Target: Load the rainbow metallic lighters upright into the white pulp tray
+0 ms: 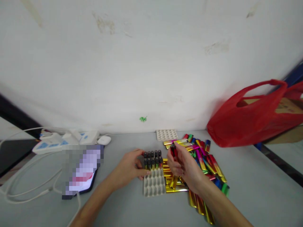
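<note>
Right hand (181, 162) pinches a dark-ended tube (173, 151), roughly upright, just right of the pocketed tray (155, 186); left hand (129, 167), nearer, grips the tray's left edge, thumb over it.

The tray (154, 183) is coloured pale grey, and its upright pieces (153, 161) are topped with black; red and black are shown on the handheld piece (174, 151), the loose pieces (201, 160) are shaded in shiny gold, red, green, blue and magenta, and the bag (241, 123) is coloured red
</note>
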`<state>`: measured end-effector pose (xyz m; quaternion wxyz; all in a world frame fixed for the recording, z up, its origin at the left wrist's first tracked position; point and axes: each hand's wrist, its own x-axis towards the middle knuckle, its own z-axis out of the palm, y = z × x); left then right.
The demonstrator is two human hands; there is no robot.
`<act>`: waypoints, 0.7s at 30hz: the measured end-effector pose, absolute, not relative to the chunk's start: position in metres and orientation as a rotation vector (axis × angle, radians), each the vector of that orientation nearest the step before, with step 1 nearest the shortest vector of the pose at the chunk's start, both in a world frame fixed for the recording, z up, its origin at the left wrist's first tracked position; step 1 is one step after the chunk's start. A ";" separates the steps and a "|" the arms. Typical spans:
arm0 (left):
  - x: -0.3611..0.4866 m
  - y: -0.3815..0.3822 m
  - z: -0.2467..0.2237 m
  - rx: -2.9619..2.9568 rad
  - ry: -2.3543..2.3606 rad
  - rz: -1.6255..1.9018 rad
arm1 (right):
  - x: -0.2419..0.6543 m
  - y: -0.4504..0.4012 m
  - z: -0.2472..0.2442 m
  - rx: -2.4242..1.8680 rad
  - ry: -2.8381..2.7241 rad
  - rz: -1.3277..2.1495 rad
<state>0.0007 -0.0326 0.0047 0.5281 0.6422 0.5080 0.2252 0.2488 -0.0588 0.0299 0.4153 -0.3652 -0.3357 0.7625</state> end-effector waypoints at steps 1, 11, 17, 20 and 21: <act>0.001 -0.033 0.005 1.531 1.210 0.540 | 0.248 -0.059 0.030 -0.914 -0.855 1.931; 0.002 -0.033 0.001 1.525 1.187 0.576 | 0.247 -0.060 0.028 -0.877 -0.912 1.971; 0.004 -0.034 0.002 1.527 1.201 0.587 | 0.246 -0.060 0.028 -0.787 -0.916 2.025; 0.003 -0.033 0.002 1.552 1.212 0.580 | 0.245 -0.061 0.027 -0.795 -0.929 2.045; 0.003 -0.033 0.002 1.556 1.213 0.578 | 0.245 -0.062 0.027 -0.806 -0.930 2.040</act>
